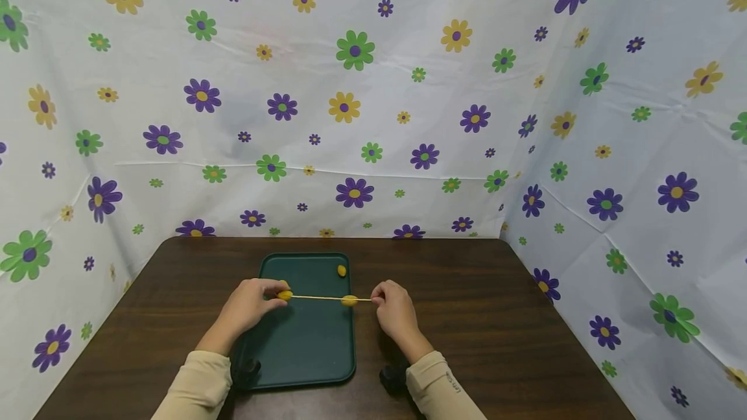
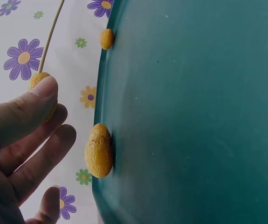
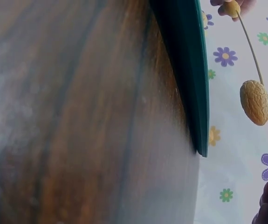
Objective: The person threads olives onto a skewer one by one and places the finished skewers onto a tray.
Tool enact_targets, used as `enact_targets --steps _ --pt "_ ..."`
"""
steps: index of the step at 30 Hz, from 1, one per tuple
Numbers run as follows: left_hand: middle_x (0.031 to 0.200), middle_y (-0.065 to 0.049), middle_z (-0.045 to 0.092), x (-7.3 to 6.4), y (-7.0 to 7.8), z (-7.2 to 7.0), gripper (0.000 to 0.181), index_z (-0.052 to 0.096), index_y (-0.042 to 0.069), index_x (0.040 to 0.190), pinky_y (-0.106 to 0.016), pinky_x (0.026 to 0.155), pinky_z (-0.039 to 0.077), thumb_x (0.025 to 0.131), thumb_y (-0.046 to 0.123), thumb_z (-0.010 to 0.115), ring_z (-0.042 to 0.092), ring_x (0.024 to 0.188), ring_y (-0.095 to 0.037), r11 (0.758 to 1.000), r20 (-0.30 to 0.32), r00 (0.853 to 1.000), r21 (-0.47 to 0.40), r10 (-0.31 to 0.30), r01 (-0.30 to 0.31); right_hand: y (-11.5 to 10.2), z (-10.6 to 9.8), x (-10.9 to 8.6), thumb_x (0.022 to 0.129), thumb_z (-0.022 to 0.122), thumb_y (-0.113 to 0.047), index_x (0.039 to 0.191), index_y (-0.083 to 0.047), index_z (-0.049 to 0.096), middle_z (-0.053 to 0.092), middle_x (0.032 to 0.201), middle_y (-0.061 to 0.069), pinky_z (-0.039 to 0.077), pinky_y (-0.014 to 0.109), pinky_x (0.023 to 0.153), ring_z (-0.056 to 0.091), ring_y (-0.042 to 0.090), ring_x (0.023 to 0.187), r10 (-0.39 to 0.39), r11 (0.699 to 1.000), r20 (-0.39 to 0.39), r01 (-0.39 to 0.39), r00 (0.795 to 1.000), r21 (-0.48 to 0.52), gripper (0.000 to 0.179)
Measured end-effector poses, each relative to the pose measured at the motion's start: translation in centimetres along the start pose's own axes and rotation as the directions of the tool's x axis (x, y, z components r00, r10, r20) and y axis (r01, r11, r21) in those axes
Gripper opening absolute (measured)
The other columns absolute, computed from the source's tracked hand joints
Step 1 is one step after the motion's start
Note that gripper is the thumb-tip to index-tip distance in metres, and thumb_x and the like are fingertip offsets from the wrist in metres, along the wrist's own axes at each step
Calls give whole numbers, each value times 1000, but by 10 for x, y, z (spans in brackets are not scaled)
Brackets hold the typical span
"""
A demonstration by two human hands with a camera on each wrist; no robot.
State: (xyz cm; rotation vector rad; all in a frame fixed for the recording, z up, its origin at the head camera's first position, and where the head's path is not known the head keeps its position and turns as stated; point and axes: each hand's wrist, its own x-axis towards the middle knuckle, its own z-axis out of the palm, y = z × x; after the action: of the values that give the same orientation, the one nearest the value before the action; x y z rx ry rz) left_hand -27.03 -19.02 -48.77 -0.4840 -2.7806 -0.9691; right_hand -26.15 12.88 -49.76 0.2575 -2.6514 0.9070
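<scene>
A thin straw-coloured stalk is held level over the green tray. My left hand pinches a wrinkled yellow date at the stalk's left end between thumb and fingertips. At the right end, beyond the tray's edge, my right hand pinches the bare stalk between thumb and finger. A second date hangs on the stalk nearer the right hand. Two loose dates lie in the tray: a small one in the far right corner and a larger one mostly hidden behind my left fingers in the head view.
The tray stands on a dark brown wooden table. A flower-patterned white cloth hangs behind the table and at both sides. Dark wrist devices sit under both forearms.
</scene>
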Motion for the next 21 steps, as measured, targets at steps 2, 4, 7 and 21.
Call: enact_targets --steps 2,4,7,21 --pt "96 0 74 0 0 0 21 79 13 104 -48 85 57 84 13 83 69 88 -19 1000 -2 1000 -2 14 -14 0 0 0 87 75 1 77 -15 65 56 77 -7 47 28 63 53 11 70 -5 1000 1 5 1000 -2 21" --pt "96 0 75 0 0 0 21 79 13 104 -47 84 57 83 14 84 69 88 -19 1000 -4 1000 3 16 -16 0 0 0 87 75 1 76 -15 65 56 76 -7 46 28 63 53 11 70 -7 1000 2 7 1000 -4 21" --pt "94 0 74 0 0 1 23 80 12 104 -46 82 57 83 16 85 67 86 -18 1000 -5 1000 20 12 -12 0 1 0 87 75 1 76 -15 65 55 76 -8 46 28 63 53 11 70 -8 1000 1 9 1000 -9 21" --pt "91 3 73 -3 5 4 19 81 15 101 -42 76 58 82 19 85 64 80 -13 998 13 999 51 31 -32 0 2 -1 87 75 1 76 -15 65 55 76 -6 47 30 64 53 12 70 6 999 15 -5 1000 -35 22"
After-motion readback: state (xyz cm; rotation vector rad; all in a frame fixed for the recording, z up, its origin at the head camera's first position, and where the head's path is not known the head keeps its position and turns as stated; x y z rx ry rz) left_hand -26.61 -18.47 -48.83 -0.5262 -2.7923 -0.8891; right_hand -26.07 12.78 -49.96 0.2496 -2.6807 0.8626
